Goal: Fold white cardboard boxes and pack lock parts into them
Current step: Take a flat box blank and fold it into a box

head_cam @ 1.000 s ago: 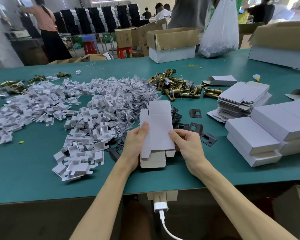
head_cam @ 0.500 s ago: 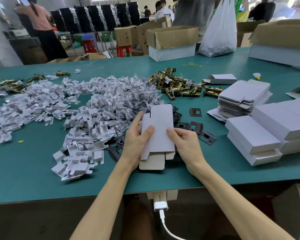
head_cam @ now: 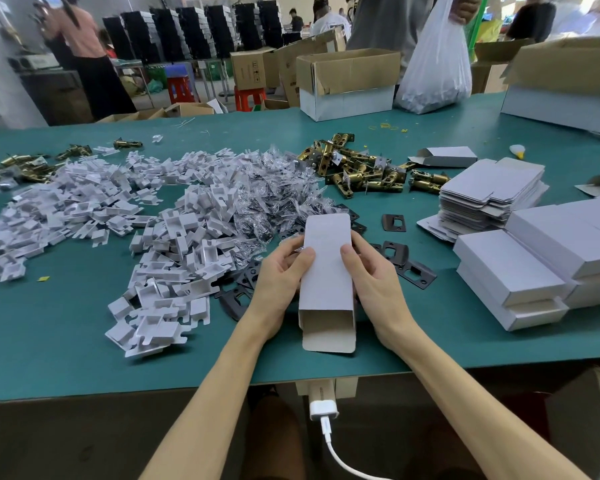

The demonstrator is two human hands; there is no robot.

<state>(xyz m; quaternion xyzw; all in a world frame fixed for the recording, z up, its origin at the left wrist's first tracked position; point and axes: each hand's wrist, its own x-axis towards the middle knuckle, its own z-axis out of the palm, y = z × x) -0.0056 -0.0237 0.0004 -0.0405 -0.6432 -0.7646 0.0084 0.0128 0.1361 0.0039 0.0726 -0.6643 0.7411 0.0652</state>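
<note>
A white cardboard box (head_cam: pixel 326 271) is squared into a tube, its near end open toward me with a flap hanging over the green table (head_cam: pixel 66 323). My left hand (head_cam: pixel 281 282) grips its left side, thumb on top. My right hand (head_cam: pixel 374 282) grips the right side the same way. Behind the hands lie black strike plates (head_cam: pixel 394 223), a heap of clear bagged parts (head_cam: pixel 274 188) and brass latch bolts (head_cam: pixel 361 171).
White cardboard inserts (head_cam: pixel 146 244) spread over the left half of the table. A stack of flat box blanks (head_cam: pixel 492 192) and folded white boxes (head_cam: pixel 534 268) fill the right. Open cartons (head_cam: pixel 347 81) and a plastic bag (head_cam: pixel 433 64) stand at the far edge. People stand beyond the table.
The flat blank has been opened up into a rectangular tube. Both hands have shifted from its lower corners to its two sides.
</note>
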